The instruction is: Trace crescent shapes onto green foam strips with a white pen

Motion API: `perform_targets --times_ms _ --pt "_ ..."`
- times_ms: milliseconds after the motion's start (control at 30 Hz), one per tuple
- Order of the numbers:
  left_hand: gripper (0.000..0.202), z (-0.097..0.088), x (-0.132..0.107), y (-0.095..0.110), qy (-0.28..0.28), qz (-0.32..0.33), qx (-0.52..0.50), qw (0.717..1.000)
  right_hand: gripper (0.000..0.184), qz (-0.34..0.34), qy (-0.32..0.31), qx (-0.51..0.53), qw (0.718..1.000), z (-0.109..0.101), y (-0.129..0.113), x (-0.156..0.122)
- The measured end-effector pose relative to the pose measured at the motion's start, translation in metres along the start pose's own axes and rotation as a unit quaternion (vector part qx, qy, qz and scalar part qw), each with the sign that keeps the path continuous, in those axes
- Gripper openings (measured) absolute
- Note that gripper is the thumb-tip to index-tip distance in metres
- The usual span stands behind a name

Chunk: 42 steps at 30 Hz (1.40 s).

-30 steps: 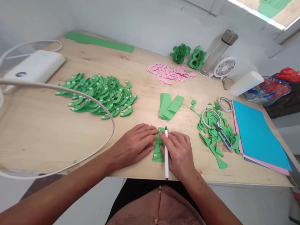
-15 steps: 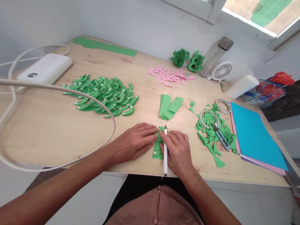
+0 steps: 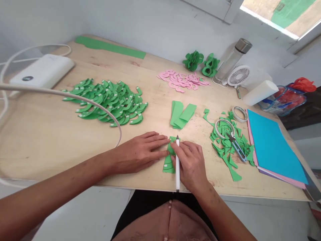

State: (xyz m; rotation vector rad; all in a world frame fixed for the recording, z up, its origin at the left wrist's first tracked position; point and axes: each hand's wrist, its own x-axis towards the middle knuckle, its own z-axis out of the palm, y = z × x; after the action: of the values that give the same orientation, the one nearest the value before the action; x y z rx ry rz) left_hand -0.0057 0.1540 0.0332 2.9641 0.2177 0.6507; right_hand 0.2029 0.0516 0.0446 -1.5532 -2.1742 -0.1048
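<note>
A green paper strip (image 3: 169,166) lies near the table's front edge, with a curved green cutout bearing a small white tab on top of it. My left hand (image 3: 140,152) rests flat, fingers stretched, its fingertips at the strip's left side. Held in my right hand (image 3: 190,160) is a white pen (image 3: 178,167), its dark tip pointing away from me. The right fingertips also press on the strip and hide part of it. Beyond both hands lie several blank green strips (image 3: 178,113).
A pile of green cutouts (image 3: 112,103) lies left, beside a white power bank (image 3: 42,72) and its cable (image 3: 82,99). Pink cutouts (image 3: 182,80) lie farther back. To the right are green scraps (image 3: 227,147), scissors (image 3: 237,147), tape rolls (image 3: 240,114) and blue sheets (image 3: 273,144).
The fingers of my left hand have spread slightly apart over the strip, and its wrist has shifted a little. My right hand keeps the pen in nearly the same place.
</note>
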Motion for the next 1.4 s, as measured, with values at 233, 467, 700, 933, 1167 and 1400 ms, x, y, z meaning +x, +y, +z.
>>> perform_targets --times_ms 233,467,700,933,1167,1400 --pt "0.029 0.002 -0.002 -0.002 0.008 -0.005 -0.018 1.000 0.028 0.002 -0.005 0.014 1.000 0.003 0.001 -0.002" --pt "0.029 0.004 -0.005 -0.001 0.014 -0.017 -0.028 0.999 0.030 0.074 0.056 0.161 0.983 -0.010 0.004 0.001" --pt "0.031 0.005 -0.005 -0.002 0.022 -0.013 -0.028 0.999 0.030 0.109 0.024 0.289 0.951 -0.017 -0.003 0.002" --pt "0.034 0.004 -0.004 -0.001 0.025 -0.012 -0.024 0.999 0.028 -0.020 -0.011 0.103 0.994 -0.004 -0.002 -0.003" --pt "0.032 -0.002 0.000 -0.001 0.020 -0.017 -0.035 0.999 0.027 -0.032 -0.031 0.057 0.997 -0.003 -0.002 -0.006" --pt "0.036 -0.001 -0.001 -0.004 -0.005 -0.021 -0.049 0.999 0.027 -0.030 -0.032 0.052 0.998 -0.002 -0.002 -0.006"
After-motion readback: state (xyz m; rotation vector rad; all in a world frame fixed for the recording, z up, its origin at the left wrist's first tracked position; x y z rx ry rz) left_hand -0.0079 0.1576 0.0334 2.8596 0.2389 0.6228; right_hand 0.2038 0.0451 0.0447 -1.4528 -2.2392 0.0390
